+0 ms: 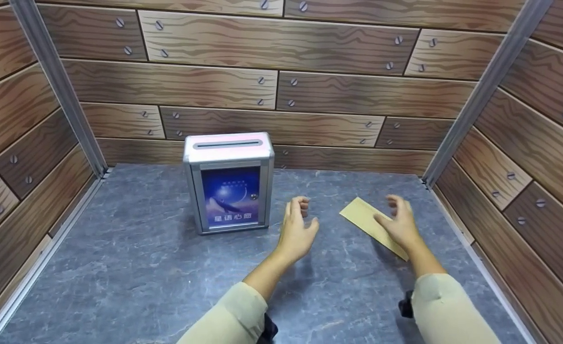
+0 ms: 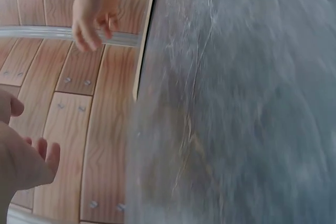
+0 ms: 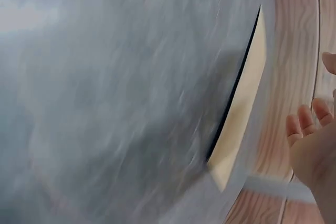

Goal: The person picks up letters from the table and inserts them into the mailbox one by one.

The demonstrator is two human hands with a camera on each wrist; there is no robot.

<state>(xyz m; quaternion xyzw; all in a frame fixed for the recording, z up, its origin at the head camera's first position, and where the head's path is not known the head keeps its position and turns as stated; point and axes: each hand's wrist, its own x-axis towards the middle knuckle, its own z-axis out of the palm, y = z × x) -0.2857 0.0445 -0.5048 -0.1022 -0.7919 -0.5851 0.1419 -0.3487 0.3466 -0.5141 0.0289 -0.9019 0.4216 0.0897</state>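
Grey tabletop [image 1: 143, 286]: left hand [image 1: 298, 232] between box [image 1: 231, 191], paper [image 1: 365, 218]

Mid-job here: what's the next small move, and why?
I'd probably lower the right hand and pinch the near end of the yellow paper. That hand is closest to it, thumb and fingers apart and holding nothing. The left hand, also holding nothing, is farther off, between the paper and the slotted box.

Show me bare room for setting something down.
Free: tabletop between the silver box and left wall, and in front of the box, up to the left sleeve. Crowded: right of the box, around the left grip, right grip and yellow paper.
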